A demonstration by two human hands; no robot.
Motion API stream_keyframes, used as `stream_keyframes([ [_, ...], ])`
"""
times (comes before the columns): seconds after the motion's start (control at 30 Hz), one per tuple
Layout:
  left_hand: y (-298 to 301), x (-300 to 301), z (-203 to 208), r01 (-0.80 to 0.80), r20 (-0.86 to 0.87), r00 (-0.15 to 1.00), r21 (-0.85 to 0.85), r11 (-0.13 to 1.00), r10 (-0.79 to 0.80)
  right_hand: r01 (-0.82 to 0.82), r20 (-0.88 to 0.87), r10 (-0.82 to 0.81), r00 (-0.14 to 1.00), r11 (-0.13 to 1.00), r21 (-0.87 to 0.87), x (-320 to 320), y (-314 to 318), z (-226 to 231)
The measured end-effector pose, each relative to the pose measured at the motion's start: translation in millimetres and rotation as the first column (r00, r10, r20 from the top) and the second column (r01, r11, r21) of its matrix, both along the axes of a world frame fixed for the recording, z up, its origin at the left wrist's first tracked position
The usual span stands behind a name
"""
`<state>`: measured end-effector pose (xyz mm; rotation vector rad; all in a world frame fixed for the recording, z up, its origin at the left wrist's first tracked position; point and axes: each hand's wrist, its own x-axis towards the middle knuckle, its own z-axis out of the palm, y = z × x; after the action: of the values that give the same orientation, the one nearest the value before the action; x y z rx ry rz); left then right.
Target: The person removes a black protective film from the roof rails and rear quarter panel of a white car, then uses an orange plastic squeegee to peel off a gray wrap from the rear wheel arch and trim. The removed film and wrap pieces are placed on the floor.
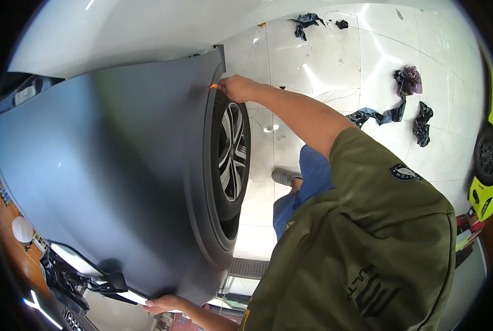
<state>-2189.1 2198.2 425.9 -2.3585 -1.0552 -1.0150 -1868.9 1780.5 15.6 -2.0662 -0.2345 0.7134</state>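
Note:
Matte grey-blue car bodywork (141, 165) fills the left side, with a wheel arch edge (205, 143) curving over the wheel (234, 154). At the top of this arch, my right hand (236, 88) is closed on a small orange scraper (214, 86), its tip against the edge. My left hand (166, 304) reaches to the panel's lower end, fingers stretched out against a white strip (139, 298). Crumpled black film (64, 278) hangs beside that strip. Part of my left hand's underside is hidden.
Scraps of dark film (409, 81) lie on the glossy tiled floor (312, 60), with more pieces (422, 124) near my right arm. My shoe (284, 176) stands by the wheel. A bright yellow-green car (486, 182) stands at the far right.

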Motion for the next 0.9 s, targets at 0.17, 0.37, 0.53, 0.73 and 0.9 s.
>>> stream_keyframes([
  [0.17, -4, 2, -3, 0.041, -0.002, 0.999, -0.065, 0.997, -0.041, -0.144, -0.032, 0.144, 0.989, 0.989, 0.017, 20, -22, 24],
  [0.37, -9, 10, -2, -0.005, -0.007, 1.0, -0.025, 1.0, 0.005, -0.01, -0.072, 0.008, 0.997, 1.0, -0.024, 6, -5, 28],
  [0.53, -12, 9, -3, -0.036, -0.029, 0.999, -0.069, 0.997, 0.034, 0.02, -0.172, -0.028, 0.985, 0.999, -0.047, 19, -7, 8],
  [0.73, -19, 17, -6, -0.079, -0.007, 0.997, -0.055, 0.995, 0.079, 0.002, -0.091, 0.009, 0.996, 0.992, 0.124, 14, -14, -11],
  [0.9, -9, 14, -3, -0.084, -0.031, 0.996, -0.044, 0.995, 0.083, -0.146, -0.021, 0.15, 0.989, 0.98, 0.134, 10, -29, 30],
])
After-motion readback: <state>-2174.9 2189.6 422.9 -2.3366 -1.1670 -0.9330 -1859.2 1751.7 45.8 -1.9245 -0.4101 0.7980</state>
